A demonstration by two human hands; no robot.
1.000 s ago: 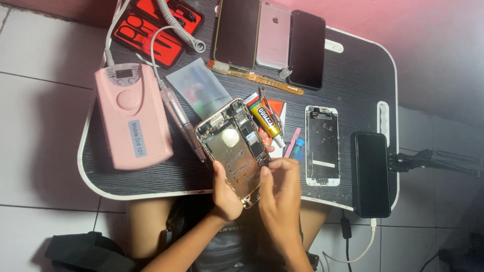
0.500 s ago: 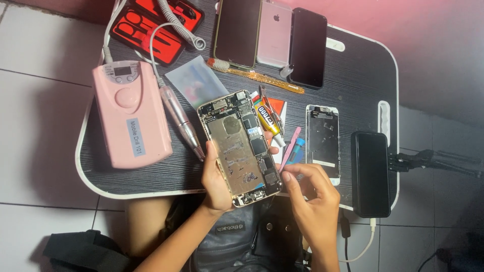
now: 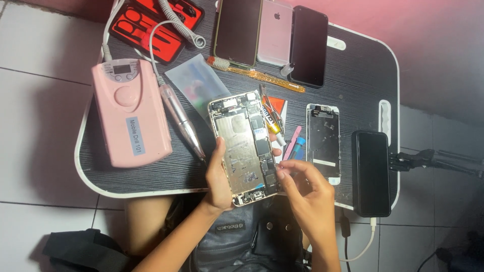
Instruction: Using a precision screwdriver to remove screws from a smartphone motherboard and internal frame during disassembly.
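My left hand (image 3: 219, 176) grips the left edge of an opened gold phone body (image 3: 242, 146), held face down over the near edge of the black lap table (image 3: 363, 75). Its circuit boards and metal plate are exposed. My right hand (image 3: 308, 194) has its fingertips pinched together against the phone's lower right edge. Whether something tiny sits between those fingers cannot be seen.
A pink drill box (image 3: 131, 113) and its handpiece (image 3: 181, 121) lie to the left. A red tool case (image 3: 156, 25) and three phones (image 3: 275, 30) sit at the back. A detached screen panel (image 3: 323, 141), glue tube (image 3: 272, 121), pry tools (image 3: 293, 143) and a black phone (image 3: 371, 171) lie to the right.
The phone body has been turned more upright in my left hand. My right hand pulled away to the right, then came back to the phone's lower right edge.
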